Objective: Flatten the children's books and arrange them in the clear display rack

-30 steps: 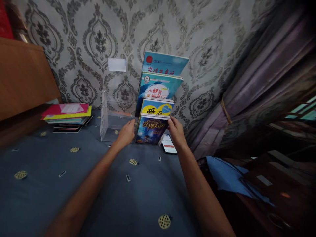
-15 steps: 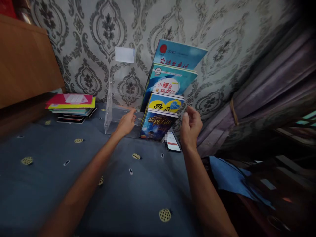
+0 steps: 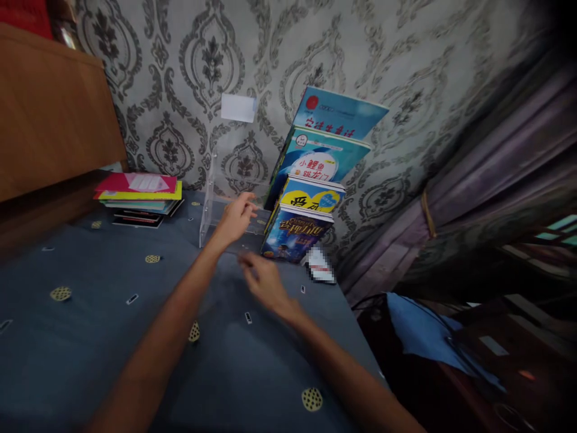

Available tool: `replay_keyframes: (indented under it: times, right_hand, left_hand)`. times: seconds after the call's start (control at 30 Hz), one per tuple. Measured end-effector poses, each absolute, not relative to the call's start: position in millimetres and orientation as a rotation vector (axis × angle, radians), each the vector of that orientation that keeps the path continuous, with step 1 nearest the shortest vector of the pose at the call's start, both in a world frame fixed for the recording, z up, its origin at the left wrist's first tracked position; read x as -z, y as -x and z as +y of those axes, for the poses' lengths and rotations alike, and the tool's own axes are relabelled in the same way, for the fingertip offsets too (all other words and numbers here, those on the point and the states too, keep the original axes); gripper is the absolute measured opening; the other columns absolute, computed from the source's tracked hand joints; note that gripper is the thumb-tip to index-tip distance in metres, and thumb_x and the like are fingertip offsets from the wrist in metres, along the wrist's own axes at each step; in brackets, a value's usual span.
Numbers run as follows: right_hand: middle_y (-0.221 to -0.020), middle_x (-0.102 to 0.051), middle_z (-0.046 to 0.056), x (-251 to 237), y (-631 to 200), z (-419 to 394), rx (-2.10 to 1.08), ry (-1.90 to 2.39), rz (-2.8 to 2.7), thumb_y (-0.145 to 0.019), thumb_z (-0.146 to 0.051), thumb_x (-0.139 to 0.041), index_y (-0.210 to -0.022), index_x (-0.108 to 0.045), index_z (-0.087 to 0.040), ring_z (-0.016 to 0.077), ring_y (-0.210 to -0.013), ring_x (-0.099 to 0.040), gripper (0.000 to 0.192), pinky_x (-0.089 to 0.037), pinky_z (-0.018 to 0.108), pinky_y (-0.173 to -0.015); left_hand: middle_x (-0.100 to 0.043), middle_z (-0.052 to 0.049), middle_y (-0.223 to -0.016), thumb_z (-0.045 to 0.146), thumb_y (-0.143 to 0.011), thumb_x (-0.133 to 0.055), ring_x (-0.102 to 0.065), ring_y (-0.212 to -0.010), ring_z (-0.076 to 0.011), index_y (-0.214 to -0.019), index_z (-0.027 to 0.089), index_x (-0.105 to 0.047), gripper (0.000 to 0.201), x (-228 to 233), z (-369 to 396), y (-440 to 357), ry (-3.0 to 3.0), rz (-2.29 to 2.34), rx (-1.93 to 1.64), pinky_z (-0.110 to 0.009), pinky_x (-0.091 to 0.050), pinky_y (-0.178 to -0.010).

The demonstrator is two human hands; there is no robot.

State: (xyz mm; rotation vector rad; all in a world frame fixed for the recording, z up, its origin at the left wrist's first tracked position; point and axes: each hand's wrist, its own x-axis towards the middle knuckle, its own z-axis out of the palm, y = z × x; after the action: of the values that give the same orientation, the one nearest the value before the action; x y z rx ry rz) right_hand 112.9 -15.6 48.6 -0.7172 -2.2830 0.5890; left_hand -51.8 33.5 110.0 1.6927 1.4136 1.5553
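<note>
**Hands at the clear book rack**

The left hand (image 3: 235, 218) sits at the front edge of the clear plastic rack (image 3: 211, 207), fingers loosely curled and spread, touching or nearly touching the plastic; it grips nothing that I can make out. The right hand (image 3: 261, 281) hangs low over the blue tablecloth (image 3: 112, 337), just in front of the rack. It is blurred, fingers slack and empty.

The rack stands on the cloth against the patterned wall (image 3: 180, 78), and four books (image 3: 311, 180) sit stepped in its right half, each one higher than the one in front. The left half holds none. I would judge the rack stiff, light and slick, likely to slide on the cloth and perhaps crack if squeezed, so its side wall or base looks the safest hold. The books look thin, soft-covered and bendy; pinching one by both side edges would keep it flat.

Both forearms reach forward from below, the left straighter, the right angled inward. A phone (image 3: 321, 266) lies just right of the front book, and a stack of books (image 3: 137, 198) rests well off to the left.
</note>
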Motion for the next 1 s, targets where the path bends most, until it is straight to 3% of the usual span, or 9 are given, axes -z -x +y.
replay_keyframes:
  times: [0.13, 0.33, 0.43, 0.53, 0.6, 0.73, 1.0]
  right_hand:
    - [-0.134, -0.065, 0.014, -23, -75, -52, -0.661, 0.672, -2.612, -0.094, -0.017, -0.053, -0.143, -0.05, -0.019, 0.026, -0.124, -0.061, 0.05, -0.047, 0.043, -0.107]
    - [-0.136, -0.063, 0.013, -5, -62, -64, -0.648, 0.618, -2.619, -0.094, -0.02, -0.057, -0.14, -0.052, -0.023, 0.0267, -0.129, -0.056, 0.046, -0.04, 0.049, -0.112]
    - [-0.122, -0.07, 0.011, 1, -71, -49, -0.75, 0.69, -2.409, -0.095, -0.021, -0.053, -0.128, -0.062, -0.022, 0.0249, -0.115, -0.064, 0.034, -0.048, 0.044, -0.101]
    - [-0.1, -0.074, 0.007, -3, -96, -31, -0.827, 0.833, -2.025, -0.096, -0.03, -0.05, -0.107, -0.069, -0.022, 0.023, -0.094, -0.068, 0.024, -0.053, 0.037, -0.083]
    - [-0.081, -0.069, 0.002, -10, -121, -18, -0.782, 0.917, -1.716, -0.095, -0.04, -0.05, -0.097, -0.069, -0.022, 0.0205, -0.079, -0.065, 0.026, -0.051, 0.033, -0.074]
    - [-0.069, -0.059, -0.002, -23, -178, 14, -0.6, 1.018, -1.216, -0.087, -0.051, -0.055, -0.08, -0.062, -0.022, 0.0172, -0.071, -0.057, 0.031, -0.047, 0.03, -0.073]
    - [-0.109, -0.073, 0.009, -54, -235, 95, -0.716, 1.065, -0.943, -0.076, -0.064, -0.057, -0.1, -0.068, -0.019, 0.0249, -0.107, -0.066, 0.052, -0.049, 0.037, -0.088]
  left_hand:
    - [-0.072, -0.007, -0.101, 0.016, -0.092, -0.043, -0.072, -0.082, -0.0154, -0.122, 0.017, -0.058, 0.034, -119, 20, 76, -1.646, 1.396, -1.659, -0.023, -0.056, -0.063]
    - [-0.073, -0.007, -0.094, 0.023, -0.087, -0.047, -0.072, -0.077, -0.0173, -0.107, 0.015, -0.065, 0.028, -101, 4, 124, -1.57, 1.506, -1.666, -0.025, -0.057, -0.061]
    - [-0.074, -0.008, -0.094, 0.027, -0.088, -0.047, -0.073, -0.083, -0.0192, -0.106, 0.015, -0.067, 0.029, -89, 5, 125, -1.6, 1.448, -1.595, -0.029, -0.059, -0.067]
    - [-0.076, -0.01, -0.106, 0.027, -0.09, -0.049, -0.071, -0.102, -0.0227, -0.11, 0.016, -0.069, 0.03, -83, 12, 108, -1.788, 1.454, -1.523, -0.036, -0.058, -0.086]
    - [-0.073, -0.011, -0.118, 0.027, -0.092, -0.05, -0.067, -0.113, -0.0245, -0.115, 0.016, -0.068, 0.032, -80, 18, 92, -1.94, 1.497, -1.489, -0.04, -0.054, -0.098]
    - [-0.069, -0.014, -0.122, 0.031, -0.095, -0.05, -0.062, -0.116, -0.0264, -0.124, 0.013, -0.064, 0.037, -73, 29, 58, -2.208, 1.598, -1.375, -0.043, -0.048, -0.106]
    - [-0.062, -0.02, -0.13, 0.039, -0.097, -0.051, -0.059, -0.121, -0.0302, -0.145, 0.009, -0.044, 0.057, -63, 34, 11, -2.156, 1.859, -1.168, -0.042, -0.047, -0.104]
